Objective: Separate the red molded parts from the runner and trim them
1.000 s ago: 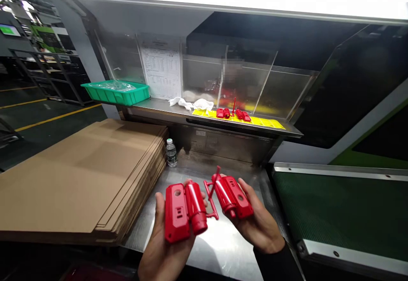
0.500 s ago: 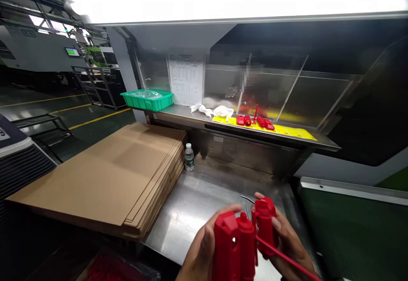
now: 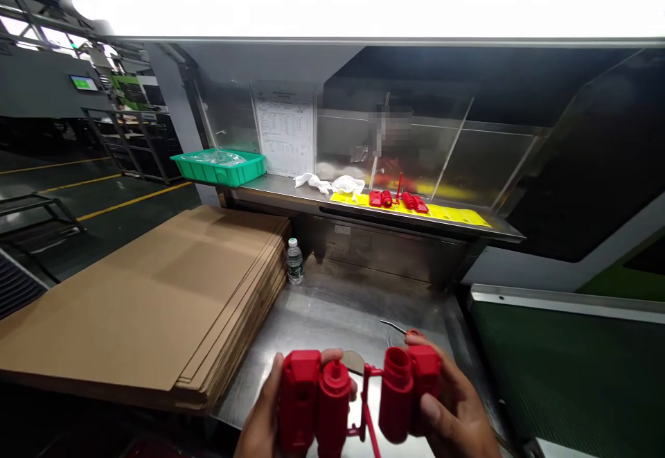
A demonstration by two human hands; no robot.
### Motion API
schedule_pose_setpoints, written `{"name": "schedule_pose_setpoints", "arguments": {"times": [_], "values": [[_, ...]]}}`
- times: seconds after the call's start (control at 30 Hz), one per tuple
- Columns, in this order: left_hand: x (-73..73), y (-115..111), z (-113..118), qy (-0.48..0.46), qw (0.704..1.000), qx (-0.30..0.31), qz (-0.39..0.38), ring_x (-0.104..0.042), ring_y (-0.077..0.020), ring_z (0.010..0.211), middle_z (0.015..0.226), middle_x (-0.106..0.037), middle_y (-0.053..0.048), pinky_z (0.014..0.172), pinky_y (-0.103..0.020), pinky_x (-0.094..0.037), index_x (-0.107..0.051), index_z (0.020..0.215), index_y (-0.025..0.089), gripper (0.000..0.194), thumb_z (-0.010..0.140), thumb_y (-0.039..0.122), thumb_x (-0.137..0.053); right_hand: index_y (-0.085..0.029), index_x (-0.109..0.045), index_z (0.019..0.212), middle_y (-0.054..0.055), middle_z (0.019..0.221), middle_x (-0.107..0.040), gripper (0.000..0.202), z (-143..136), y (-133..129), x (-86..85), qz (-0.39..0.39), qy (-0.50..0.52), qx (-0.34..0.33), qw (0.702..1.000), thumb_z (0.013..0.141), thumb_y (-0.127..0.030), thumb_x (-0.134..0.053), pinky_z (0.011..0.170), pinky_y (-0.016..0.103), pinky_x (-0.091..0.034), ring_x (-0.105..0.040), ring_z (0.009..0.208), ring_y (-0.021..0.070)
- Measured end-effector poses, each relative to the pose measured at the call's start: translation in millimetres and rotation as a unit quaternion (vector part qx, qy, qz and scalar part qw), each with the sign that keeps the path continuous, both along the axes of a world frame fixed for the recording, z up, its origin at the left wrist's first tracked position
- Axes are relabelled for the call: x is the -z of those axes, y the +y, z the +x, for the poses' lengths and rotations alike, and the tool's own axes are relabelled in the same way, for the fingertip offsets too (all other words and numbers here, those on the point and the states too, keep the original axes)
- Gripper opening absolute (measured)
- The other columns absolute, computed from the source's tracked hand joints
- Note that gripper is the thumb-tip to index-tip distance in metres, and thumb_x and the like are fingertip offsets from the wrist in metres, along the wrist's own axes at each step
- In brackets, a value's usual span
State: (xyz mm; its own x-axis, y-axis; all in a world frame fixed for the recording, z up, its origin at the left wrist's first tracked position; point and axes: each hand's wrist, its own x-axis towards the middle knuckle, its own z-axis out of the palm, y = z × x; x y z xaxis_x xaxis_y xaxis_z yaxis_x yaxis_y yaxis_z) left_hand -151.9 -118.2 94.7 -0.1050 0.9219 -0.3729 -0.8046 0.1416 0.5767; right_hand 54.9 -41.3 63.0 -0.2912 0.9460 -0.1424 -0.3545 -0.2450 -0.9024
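Low over the metal bench, a red molded plastic part (image 3: pixel 332 402) with a block and a cylinder fills my left hand (image 3: pixel 264 409), its fingers wrapped round the block side. My right hand (image 3: pixel 457 409) grips a second red piece (image 3: pixel 397 395), whose cylinder has an open round mouth facing up. Thin red rods (image 3: pixel 366 402) run between the two pieces; whether they join both, I cannot tell. Beyond my right hand lies a tool (image 3: pixel 397 326) with a curved metal tip and an orange end, partly hidden by the fingers.
Stacked cardboard sheets (image 3: pixel 129 298) cover the left side, a water bottle (image 3: pixel 294 262) beside them. On the raised shelf are a green tray (image 3: pixel 223 169), white cloths (image 3: pixel 347 185) and similar red parts (image 3: pixel 397 200) on yellow paper. A dark green conveyor belt (image 3: pixel 571 347) runs along the right.
Both hands have shifted left in view with the red parts. The right piece has turned so its open mouth shows, and the two pieces now sit side by side. The view has swung slightly right.
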Motion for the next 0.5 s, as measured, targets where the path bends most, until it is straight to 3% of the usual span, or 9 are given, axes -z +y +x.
{"name": "schedule_pose_setpoints", "arguments": {"times": [0.1,0.17,0.33,0.5], "values": [[-7.7,7.5,-5.4,-0.038,0.999,-0.004,-0.019,-0.072,-0.0273,0.087,0.088,-0.076,-0.019,0.084,-0.037,-0.057,-0.074,0.11,0.007,0.049,0.096,0.045,-0.047,-0.031,-0.055,0.133,0.009,0.113,-0.07,0.079,-0.7,-4.8,-10.0,-0.006,-0.041,-0.047,0.998,0.063,-0.056,-0.083,0.056,0.029,-0.049,-0.066,0.079,0.0218],[-8.7,11.1,-8.6,-0.052,0.998,-0.006,-0.032,-0.073,-0.027,0.083,0.087,-0.077,-0.019,0.081,-0.038,-0.059,-0.072,0.115,0.009,0.045,0.095,0.043,-0.05,-0.03,-0.051,0.138,0.009,0.119,-0.069,0.077,-1.7,-5.1,-13.0,0.003,-0.037,-0.072,0.997,0.07,-0.055,-0.079,0.066,0.032,-0.053,-0.068,0.092,0.0243],[6.5,17.6,-17.6,-0.046,0.999,-0.029,0.005,-0.076,-0.027,0.085,0.097,-0.08,-0.014,0.074,-0.038,-0.063,-0.066,0.126,0.015,0.036,0.095,0.029,-0.055,-0.025,-0.057,0.133,0.009,0.121,-0.07,0.063,-9.6,-0.9,-15.3,-0.022,0.002,-0.048,0.999,0.077,-0.046,-0.077,0.094,0.039,-0.053,-0.064,0.114,0.0265],[18.2,25.5,-24.7,-0.112,0.994,0.007,0.013,-0.071,-0.0358,0.106,0.119,-0.072,-0.024,0.087,-0.053,-0.06,-0.039,0.148,0.007,0.059,0.099,0.04,-0.043,-0.023,-0.05,0.138,0.008,0.121,-0.07,0.061,-13.9,2.9,-21.3,-0.091,0.057,-0.037,0.994,0.084,-0.04,-0.073,0.086,0.031,-0.056,-0.068,0.107,0.0218]]}}
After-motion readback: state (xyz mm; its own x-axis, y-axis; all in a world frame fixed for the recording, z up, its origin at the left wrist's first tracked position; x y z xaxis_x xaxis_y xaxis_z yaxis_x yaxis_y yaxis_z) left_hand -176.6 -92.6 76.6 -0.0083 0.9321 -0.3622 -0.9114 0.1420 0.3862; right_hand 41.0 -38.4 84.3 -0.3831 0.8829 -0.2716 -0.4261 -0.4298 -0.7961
